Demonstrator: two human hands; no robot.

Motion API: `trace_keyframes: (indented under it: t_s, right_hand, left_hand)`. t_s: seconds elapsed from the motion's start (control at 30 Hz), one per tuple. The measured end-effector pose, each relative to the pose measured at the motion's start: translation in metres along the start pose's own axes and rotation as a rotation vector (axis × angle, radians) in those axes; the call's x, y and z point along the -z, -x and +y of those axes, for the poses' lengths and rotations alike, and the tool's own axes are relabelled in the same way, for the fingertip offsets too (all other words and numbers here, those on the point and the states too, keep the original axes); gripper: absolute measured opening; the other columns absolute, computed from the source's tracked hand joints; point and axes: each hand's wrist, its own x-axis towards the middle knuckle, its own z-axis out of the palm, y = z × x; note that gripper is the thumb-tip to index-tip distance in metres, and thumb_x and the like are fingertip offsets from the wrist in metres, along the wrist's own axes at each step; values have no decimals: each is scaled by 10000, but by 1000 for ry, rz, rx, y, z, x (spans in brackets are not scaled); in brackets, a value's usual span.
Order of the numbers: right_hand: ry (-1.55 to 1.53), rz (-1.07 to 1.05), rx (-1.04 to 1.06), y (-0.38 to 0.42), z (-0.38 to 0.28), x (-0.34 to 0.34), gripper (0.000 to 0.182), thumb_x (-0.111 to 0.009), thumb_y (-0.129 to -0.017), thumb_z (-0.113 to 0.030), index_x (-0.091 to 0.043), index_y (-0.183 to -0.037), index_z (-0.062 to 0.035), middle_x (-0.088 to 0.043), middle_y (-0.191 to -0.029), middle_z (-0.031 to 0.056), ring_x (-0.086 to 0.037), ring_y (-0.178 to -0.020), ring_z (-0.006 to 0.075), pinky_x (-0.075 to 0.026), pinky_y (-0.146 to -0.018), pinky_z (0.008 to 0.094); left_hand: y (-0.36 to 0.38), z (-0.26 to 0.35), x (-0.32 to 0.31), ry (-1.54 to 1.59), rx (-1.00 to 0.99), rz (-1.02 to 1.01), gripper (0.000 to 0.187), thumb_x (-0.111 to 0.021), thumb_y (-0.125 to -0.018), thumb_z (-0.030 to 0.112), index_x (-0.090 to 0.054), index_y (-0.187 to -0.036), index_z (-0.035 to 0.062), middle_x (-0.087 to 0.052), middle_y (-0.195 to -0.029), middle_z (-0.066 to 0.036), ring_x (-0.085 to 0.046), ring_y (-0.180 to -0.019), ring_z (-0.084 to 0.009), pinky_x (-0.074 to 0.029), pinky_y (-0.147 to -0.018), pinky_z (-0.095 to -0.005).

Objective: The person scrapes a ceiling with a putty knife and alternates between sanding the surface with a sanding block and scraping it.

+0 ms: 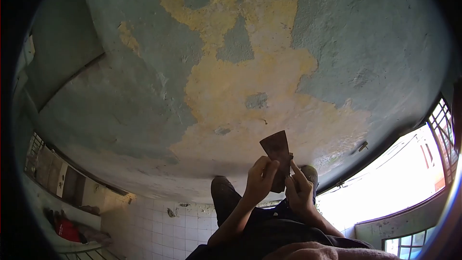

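Note:
A dark scraper [275, 145] with a flat, flared blade stands raised in front of me, its wide edge pointing up toward the peeling surface. My left hand [260, 179] is closed at the left side of the scraper, thumb against the lower blade. On the other side, my right hand [299, 190] is closed around the scraper's lower right edge, fingers pointing upward. The scraper's lower part is dark and partly covered by my hands. Above it spreads a bare yellowish patch [240, 82] within green paint [346, 33].
A bright opening with a window grille [442, 120] lies at the right. White tiles [163, 226] are at the lower left, near a red cloth-like item [67, 228]. A small metal fitting [363, 146] sticks out at the right. My shoes [222, 188] show beyond my hands.

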Motion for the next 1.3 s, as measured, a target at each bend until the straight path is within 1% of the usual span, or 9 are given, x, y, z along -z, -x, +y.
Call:
trace_keyframes:
  t_s: [0.27, 0.33, 0.47, 0.6, 0.73, 0.87, 1.1, 1.17, 1.3]
  right_hand:
    - [206, -81, 140, -40, -48, 6, 477, -643, -955, -19, -543, -1415, 58, -596, -648, 75, -579, -560, 101, -476, -547, 271]
    - [276, 0, 448, -62, -60, 8, 436, -692, -923, -20, -601, -1344, 43, -663, -711, 110, -684, -607, 180, -533, -566, 312]
    - [453, 83, 703, -108, -105, 23, 387, -715, -890, -3, -658, -1271, 29, -708, -774, 140, -728, -657, 228, -561, -576, 331]
    - [465, 141, 929, -159, -170, 43, 230, -717, -892, 6, -723, -1118, 48, -750, -828, 156, -728, -627, 197, -568, -552, 302]
    - [512, 39, 1074, -202, -216, 62, 182, -700, -909, 6, -736, -1082, 48, -753, -778, 146, -736, -655, 131, -508, -457, 204]
    - [554, 15, 1039, -223, -243, 66, 156, -708, -910, -11, -747, -1050, 47, -750, -757, 142, -738, -649, 145, -528, -488, 225]
    - [619, -20, 983, -221, -259, 68, 145, -722, -902, -35, -756, -1023, 39, -747, -747, 144, -737, -633, 162, -540, -543, 263]
    - [723, -106, 887, -219, -266, 73, 199, -693, -941, -3, -734, -1132, 36, -769, -907, 156, -762, -808, 149, -592, -665, 238]
    - [754, -141, 832, -219, -274, 71, 200, -685, -945, 3, -731, -1138, 32, -766, -908, 159, -762, -827, 155, -600, -691, 240]
  left_hand:
    - [-16, 22, 14, -103, -55, 155, 200, -715, -965, 148, -620, -887, -10, -600, -719, -107, -553, -640, -141, -435, -590, -330]
    - [-30, 32, 18, -145, -89, 187, 200, -716, -964, 149, -624, -887, -11, -613, -729, -115, -567, -650, -141, -441, -595, -330]
    - [-76, 74, 25, -4, -207, 181, 237, -690, -996, 179, -627, -876, -16, -591, -717, -59, -517, -672, -92, -421, -619, -293]
    - [-128, 121, 31, 302, -215, 112, 321, -624, -1055, 260, -669, -875, -2, -568, -735, 36, -451, -706, -29, -374, -622, -243]
    - [-154, 189, 30, 671, -135, 68, 389, -594, -1071, 331, -715, -911, -1, -681, -793, 3, -599, -693, -39, -478, -624, -217]
    - [-182, 184, 39, 772, -150, -45, 370, -568, -1073, 332, -726, -1036, 0, -747, -899, -82, -712, -706, -115, -579, -607, -240]
    - [-188, 177, 27, 847, -224, -24, 394, -563, -1076, 345, -733, -968, 6, -733, -816, -51, -672, -639, -74, -538, -553, -216]
    - [-187, 180, 27, 830, -212, 5, 419, -571, -1073, 367, -735, -933, 8, -724, -789, -44, -647, -616, -63, -511, -539, -223]
    - [-186, 184, 27, 855, -218, 28, 424, -575, -1071, 372, -740, -922, 11, -723, -781, -38, -624, -585, -51, -476, -507, -214]
